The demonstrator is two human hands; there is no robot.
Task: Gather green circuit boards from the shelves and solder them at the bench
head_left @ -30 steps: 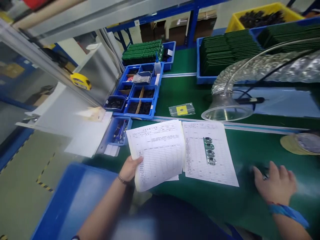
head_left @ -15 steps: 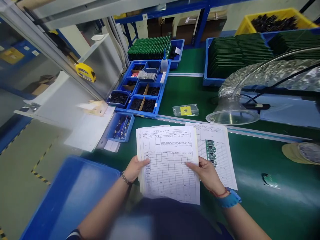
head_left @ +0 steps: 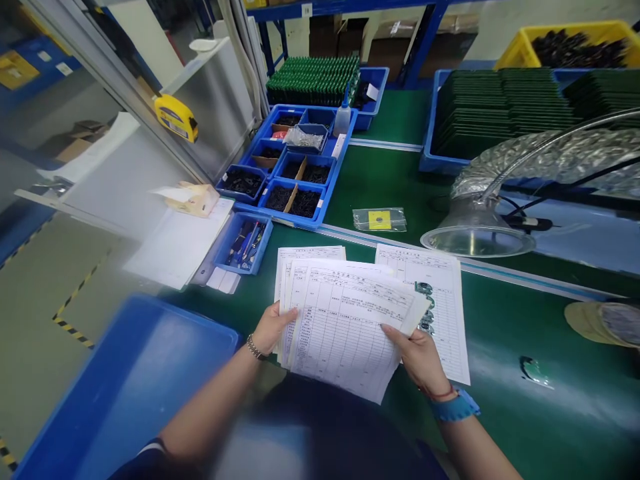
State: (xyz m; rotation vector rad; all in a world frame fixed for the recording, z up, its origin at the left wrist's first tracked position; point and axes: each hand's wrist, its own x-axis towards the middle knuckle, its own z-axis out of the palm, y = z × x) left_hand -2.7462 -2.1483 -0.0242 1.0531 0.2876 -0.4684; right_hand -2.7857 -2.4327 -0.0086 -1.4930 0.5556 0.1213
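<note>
Between my two hands is a stack of printed forms (head_left: 345, 333), its sheets fanned and tilted to the right. My left hand (head_left: 270, 327) grips the left edge, thumb on top. At the right edge my right hand (head_left: 417, 353) pinches the upper sheets, thumb over the print. Behind and to the right, another printed sheet (head_left: 450, 333) lies on the green table. A short row of small green circuit boards (head_left: 425, 303) rests on that sheet, partly covered by the forms. One more small circuit board (head_left: 536, 371) lies farther right on the table.
A clear bag with a yellow label (head_left: 380, 219) lies beyond the papers. A fume hood on a silver duct (head_left: 475, 230) hangs at the right. Blue parts bins (head_left: 320, 217) and a tool tray (head_left: 263, 257) stand left. A large blue bin (head_left: 150, 373) is beside me.
The stack has gone from squared and upright to fanned out, with its top sheets turned clockwise. Both hands keep hold of it. The view has shifted slightly.
</note>
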